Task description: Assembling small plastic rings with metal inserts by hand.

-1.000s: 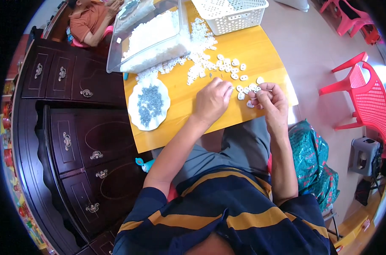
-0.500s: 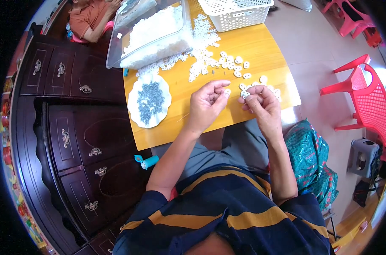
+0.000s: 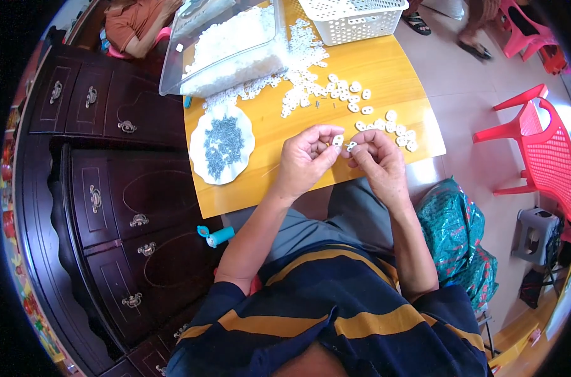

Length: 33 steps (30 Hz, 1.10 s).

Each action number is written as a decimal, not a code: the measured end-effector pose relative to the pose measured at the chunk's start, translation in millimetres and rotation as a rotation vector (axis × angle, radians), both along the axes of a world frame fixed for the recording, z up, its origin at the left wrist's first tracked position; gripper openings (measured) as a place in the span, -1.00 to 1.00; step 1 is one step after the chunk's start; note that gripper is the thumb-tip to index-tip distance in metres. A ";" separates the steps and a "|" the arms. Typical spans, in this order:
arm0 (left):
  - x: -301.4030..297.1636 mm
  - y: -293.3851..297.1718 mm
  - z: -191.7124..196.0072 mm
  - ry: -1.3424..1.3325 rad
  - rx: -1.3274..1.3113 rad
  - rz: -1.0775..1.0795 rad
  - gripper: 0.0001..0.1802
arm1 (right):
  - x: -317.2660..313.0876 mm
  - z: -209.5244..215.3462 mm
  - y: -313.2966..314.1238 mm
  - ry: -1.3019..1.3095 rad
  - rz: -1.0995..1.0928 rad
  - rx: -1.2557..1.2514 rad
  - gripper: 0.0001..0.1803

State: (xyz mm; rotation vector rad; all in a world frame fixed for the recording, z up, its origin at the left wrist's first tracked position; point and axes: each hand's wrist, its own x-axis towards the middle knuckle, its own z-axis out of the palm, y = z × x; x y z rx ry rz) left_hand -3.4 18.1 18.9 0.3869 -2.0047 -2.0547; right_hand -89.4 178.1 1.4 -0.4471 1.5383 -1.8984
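My left hand (image 3: 307, 157) is closed, pinching a small white oval plastic piece (image 3: 338, 140) upright between thumb and fingertips. Close by on its right, my right hand (image 3: 378, 162) grips another small white piece (image 3: 351, 146) at its fingertips. The two pieces are almost together; whether they touch I cannot tell. Several oval pieces with two holes (image 3: 392, 127) lie on the yellow table (image 3: 273, 195) beyond my right hand, with more (image 3: 343, 96) farther back. To the left stands a white scalloped plate (image 3: 197, 164) with a heap of small dark grey screw-like parts (image 3: 222, 144).
At the back are a clear bin (image 3: 172, 78) of white pieces, a loose spread of pieces (image 3: 304, 47) and a white basket (image 3: 361, 30). Dark drawers (image 3: 119, 182) border the left. A red chair (image 3: 549, 154) and green bag (image 3: 452, 220) stand right. Other people are near.
My right hand has moved left from the group of pieces, bringing a small piece close to my left hand's piece. Another person's feet have appeared at the upper right.
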 end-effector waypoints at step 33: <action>-0.5 9.8 5.3 -0.073 0.331 0.004 -0.77 | -2.9 -20.1 -3.1 -0.120 -0.140 -0.253 -0.84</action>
